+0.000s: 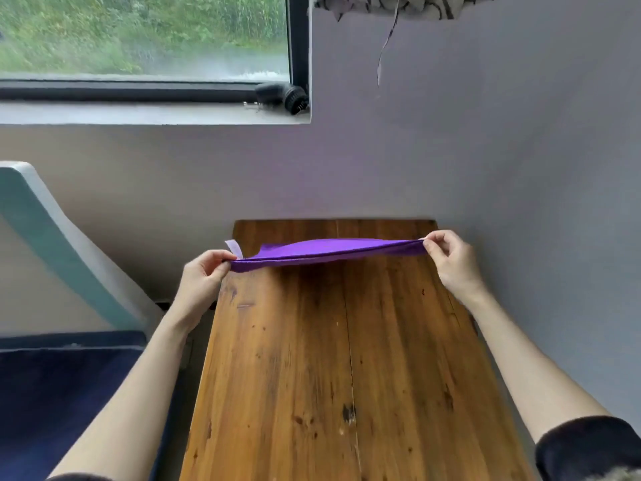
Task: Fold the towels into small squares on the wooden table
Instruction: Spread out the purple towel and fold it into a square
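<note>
Purple towel (pixel 326 251) taut between pinching left hand (pixel 203 272) and right hand (pixel 451 258); seemingly above wooden table (pixel 329 359).

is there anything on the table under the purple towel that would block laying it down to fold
Nothing visible does. The purple towel is stretched between the left hand and the right hand, each pinching one end, over the far part of the wooden table. The wood below and nearer shows only stains.

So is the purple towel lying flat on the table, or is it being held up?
Held up: the purple cloth towel is stretched between the left hand and right hand, each pinching an end, above the wooden table.
</note>
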